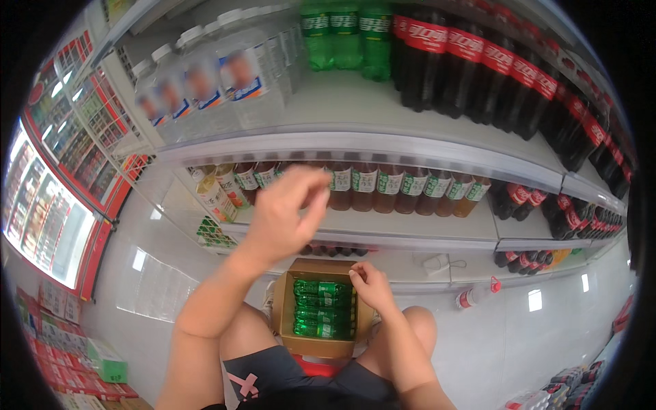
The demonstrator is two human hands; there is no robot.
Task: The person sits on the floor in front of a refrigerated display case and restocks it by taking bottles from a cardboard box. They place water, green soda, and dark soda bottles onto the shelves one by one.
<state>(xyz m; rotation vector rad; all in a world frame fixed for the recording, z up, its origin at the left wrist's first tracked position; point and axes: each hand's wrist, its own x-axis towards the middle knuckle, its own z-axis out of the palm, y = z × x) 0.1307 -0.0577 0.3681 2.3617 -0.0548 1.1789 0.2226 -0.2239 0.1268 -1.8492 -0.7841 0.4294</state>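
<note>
My left hand (294, 212) is raised before the middle shelf, blurred and loosely curled, with a gap between thumb and fingers. No object shows in it. Behind it stands a row of brown tea bottles (389, 189) with white and green labels; the hand hides a few of them. Low between my knees is an open cardboard box (312, 347). Green plastic soda bottles (320, 310) lie on their sides inside, several of them visible. My right hand (372, 289) has its fingers bent over the far right corner of the box.
The upper shelf (328, 113) carries clear water bottles (241, 92), green soda bottles (343, 38) and large cola bottles (466, 66). A bottle with a red cap (474, 296) is on the floor at right. Lit drink coolers (48, 215) and stacked cartons (77, 353) are at left.
</note>
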